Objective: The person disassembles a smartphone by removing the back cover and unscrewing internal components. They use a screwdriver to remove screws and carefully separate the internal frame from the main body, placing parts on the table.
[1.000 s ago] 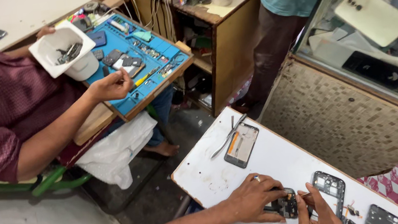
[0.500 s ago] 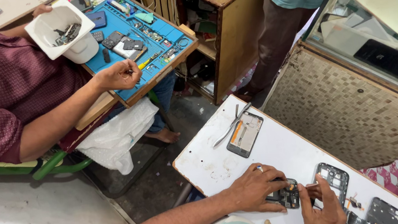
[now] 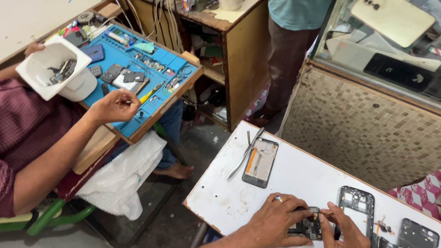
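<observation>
- Left hand (image 3: 274,225) lies on the white table (image 3: 224,199), fingers closed over a small dark circuit board (image 3: 307,228) and pinning it down
- Right hand (image 3: 345,236) is just beside the board at the bottom edge, fingertips pinched at its right side; what they grip is too small to tell
- Dark phone frame (image 3: 355,203) lies just right of the board
- Opened phone (image 3: 260,162) with tweezers (image 3: 243,155) beside it lies farther up the table
- A seated person's hand (image 3: 116,106) rests on a blue tray (image 3: 129,62) of parts, well apart
</observation>
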